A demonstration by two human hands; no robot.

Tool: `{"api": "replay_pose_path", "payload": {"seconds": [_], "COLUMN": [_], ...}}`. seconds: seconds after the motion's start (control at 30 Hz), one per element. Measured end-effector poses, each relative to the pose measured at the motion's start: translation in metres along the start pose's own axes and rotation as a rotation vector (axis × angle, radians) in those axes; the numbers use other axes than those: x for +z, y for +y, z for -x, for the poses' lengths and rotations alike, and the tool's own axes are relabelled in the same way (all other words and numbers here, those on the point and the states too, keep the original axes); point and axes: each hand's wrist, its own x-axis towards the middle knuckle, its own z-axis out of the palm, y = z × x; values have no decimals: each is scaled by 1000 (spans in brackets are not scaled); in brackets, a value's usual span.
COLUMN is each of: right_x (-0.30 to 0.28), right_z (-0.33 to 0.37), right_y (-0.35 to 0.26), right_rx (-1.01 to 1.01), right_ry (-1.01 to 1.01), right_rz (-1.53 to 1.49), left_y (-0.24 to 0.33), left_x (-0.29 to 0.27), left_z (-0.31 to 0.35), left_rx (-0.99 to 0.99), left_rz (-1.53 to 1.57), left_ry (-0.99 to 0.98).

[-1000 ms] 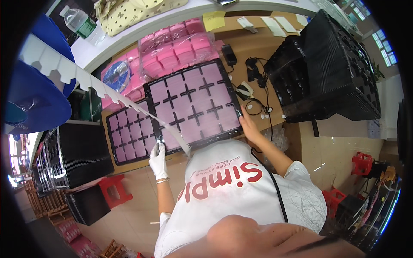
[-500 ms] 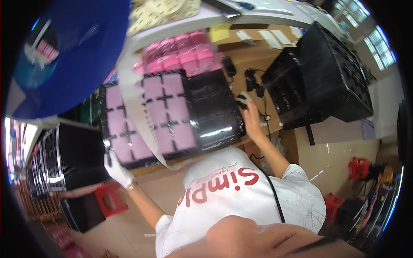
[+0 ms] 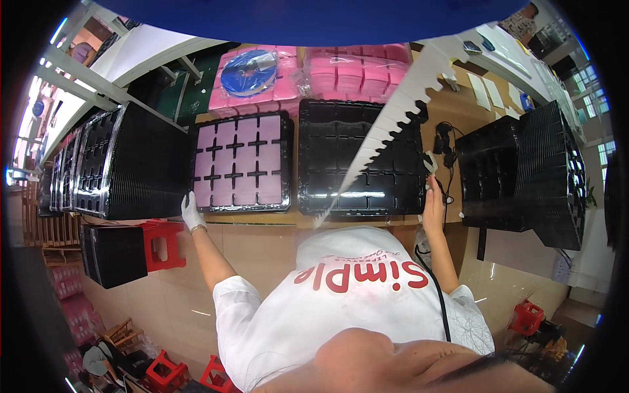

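A black plastic tray (image 3: 287, 171) with pink sheets under its cross-shaped openings lies on the left part of the table. My left hand (image 3: 191, 213), in a white glove, touches its near left corner with fingers stretched out. To the right, across a narrow gap, lies a black compartment tray (image 3: 354, 171) with nothing pink in it. My right hand (image 3: 433, 206), bare on the palm, rests along its right edge with straight fingers. Just beyond those fingertips is a small dark and pale thing (image 3: 429, 162) whose kind I cannot make out.
Wrapped pink blocks (image 3: 354, 73) stand behind the trays, with a blue reel (image 3: 249, 73) on the left ones. Tall stacks of black trays flank me, left (image 3: 137, 164) and right (image 3: 544, 170). Black cables (image 3: 445, 141) lie beside the right stack. A pale toothed strip (image 3: 386, 131) crosses the view.
The tray with pink sheets, tilted and close against the black tray before, now lies level with a gap between them. My view has turned, and the blue brim and toothed strip have shifted.
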Motion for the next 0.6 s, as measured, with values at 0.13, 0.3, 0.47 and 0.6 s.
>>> {"api": "replay_pose_path", "payload": {"seconds": [0.13,0.3,0.47,0.6], "right_x": [-1,0,11,7], "right_z": [1,9,-2,-4], "right_y": [-9,-5,-15,-14], "right_rx": [-15,4,-76,-108], "right_ry": [-8,28,-46,-53], "right_rz": [13,73,20,15], "left_y": [-39,23,-49,-64], "left_x": [-16,90,157,149], "left_z": [-40,64,166,174], "left_rx": [341,625,931,963], "left_rz": [-271,-965,-1283,-1375], "left_ry": [126,173,-591,-596]}}
